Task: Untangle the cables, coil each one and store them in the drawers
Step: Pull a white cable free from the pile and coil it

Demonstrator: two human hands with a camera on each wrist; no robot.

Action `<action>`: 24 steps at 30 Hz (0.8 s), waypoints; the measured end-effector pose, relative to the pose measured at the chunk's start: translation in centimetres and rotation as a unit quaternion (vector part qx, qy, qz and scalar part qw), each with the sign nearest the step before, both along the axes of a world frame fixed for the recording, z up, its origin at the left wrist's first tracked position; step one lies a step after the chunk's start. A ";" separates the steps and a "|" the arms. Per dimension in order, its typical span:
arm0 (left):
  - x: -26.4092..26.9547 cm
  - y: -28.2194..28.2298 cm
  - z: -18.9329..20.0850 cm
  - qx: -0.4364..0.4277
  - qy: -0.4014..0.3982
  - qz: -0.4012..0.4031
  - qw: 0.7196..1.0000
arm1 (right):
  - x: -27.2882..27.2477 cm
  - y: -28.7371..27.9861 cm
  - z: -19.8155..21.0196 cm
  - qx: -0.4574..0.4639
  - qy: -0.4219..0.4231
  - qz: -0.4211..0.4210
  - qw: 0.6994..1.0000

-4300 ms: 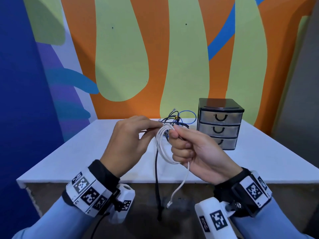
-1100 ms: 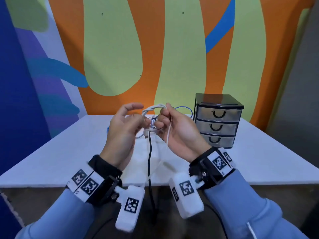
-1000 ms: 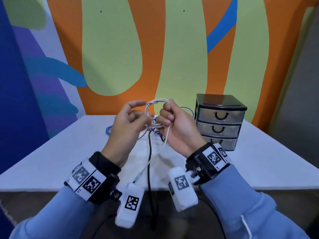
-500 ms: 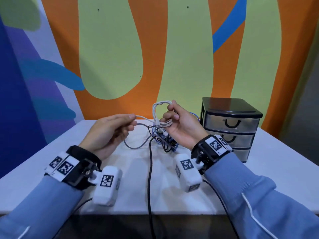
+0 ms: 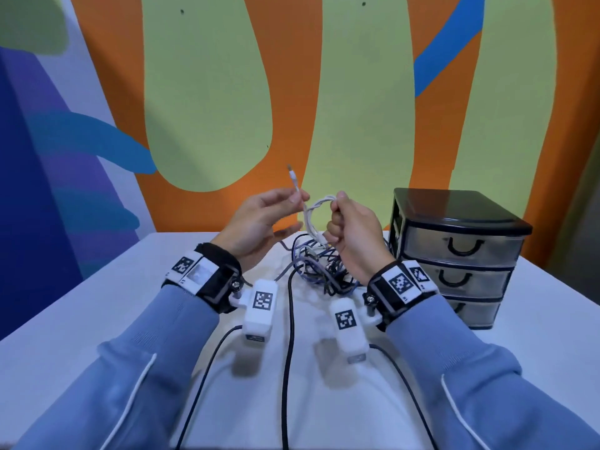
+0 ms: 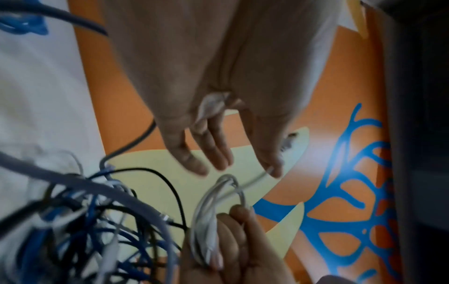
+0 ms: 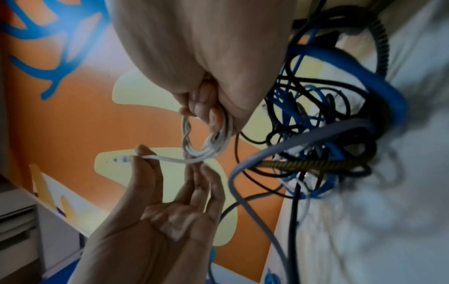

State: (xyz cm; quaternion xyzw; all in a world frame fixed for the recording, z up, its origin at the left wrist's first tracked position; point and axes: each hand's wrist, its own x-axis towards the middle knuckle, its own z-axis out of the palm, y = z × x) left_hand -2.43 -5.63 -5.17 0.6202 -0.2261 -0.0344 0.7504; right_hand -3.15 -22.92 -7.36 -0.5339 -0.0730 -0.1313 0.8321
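Note:
A small coil of white cable (image 5: 313,216) (image 7: 206,142) (image 6: 209,207) is held above the table, gripped by my right hand (image 5: 349,232) with curled fingers. My left hand (image 5: 259,219) pinches the cable's free end (image 7: 155,158) between thumb and forefinger, its other fingers loose, and the plug (image 5: 293,175) points up. Below both hands a tangle of blue, black and grey cables (image 5: 321,267) (image 7: 328,134) lies on the white table (image 5: 97,306). A black three-drawer unit (image 5: 454,251) stands to the right, all drawers closed.
A black cable (image 5: 289,352) runs from the tangle toward me over the table's front edge. A painted orange, green and blue wall (image 5: 324,108) rises just behind the table. The drawer unit stands close to my right wrist.
My left hand, earlier low and to the left, has risen toward the coil with the cable end now pointing upward. The right hand has kept its grip on the coil.

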 end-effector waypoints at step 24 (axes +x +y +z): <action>1.7 -1.5 -1.6 0.193 -0.136 0.223 0.946 | -2.3 2.2 0.1 -0.036 -0.112 0.013 0.993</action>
